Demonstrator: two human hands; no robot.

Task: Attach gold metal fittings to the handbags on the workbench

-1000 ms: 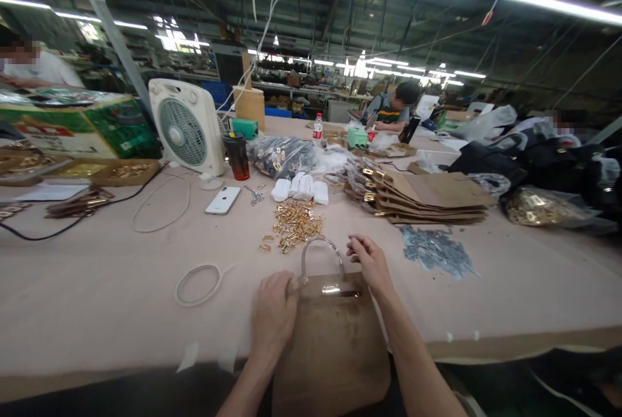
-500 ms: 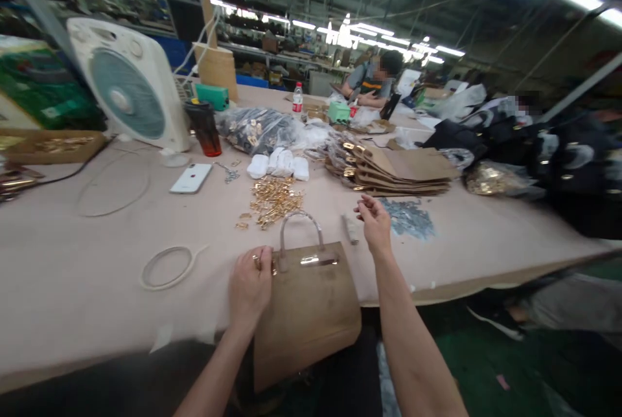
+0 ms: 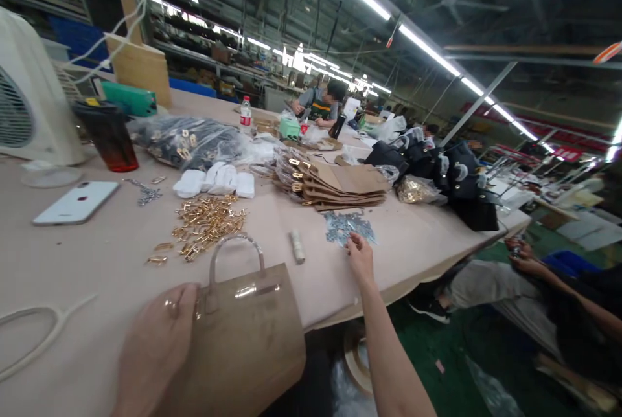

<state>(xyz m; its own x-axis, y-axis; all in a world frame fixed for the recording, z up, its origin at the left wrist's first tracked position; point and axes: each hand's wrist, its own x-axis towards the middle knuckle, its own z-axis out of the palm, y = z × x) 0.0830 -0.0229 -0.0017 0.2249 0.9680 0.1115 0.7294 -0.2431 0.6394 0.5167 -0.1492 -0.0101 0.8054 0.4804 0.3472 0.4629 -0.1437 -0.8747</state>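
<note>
My left hand (image 3: 158, 336) grips the upper left edge of a brown handbag (image 3: 245, 346) with a single arched handle wrapped in clear film. A shiny gold plate (image 3: 256, 291) sits below that handle, and gold fittings show by my thumb. The bag is tilted against the table's front edge, its lower part out of frame. Out to the right, my right hand (image 3: 361, 258) is at the near side of a spread of small grey metal pieces (image 3: 335, 226). Its fingers are bent together; whether a piece is between them is too small to tell.
Gold hardware (image 3: 207, 226) lies heaped behind the bag, near white bundles (image 3: 214, 180). A short pale roll (image 3: 297, 247), stacked brown bag panels (image 3: 345, 184), a phone (image 3: 76, 202) and a dark cup (image 3: 109, 138) share the table (image 3: 272, 229). Another person's hands (image 3: 525, 255) are at the right.
My right hand has moved from beside the grey pieces to their near edge. The view has swung right, so the bag and my left hand appear further left.
</note>
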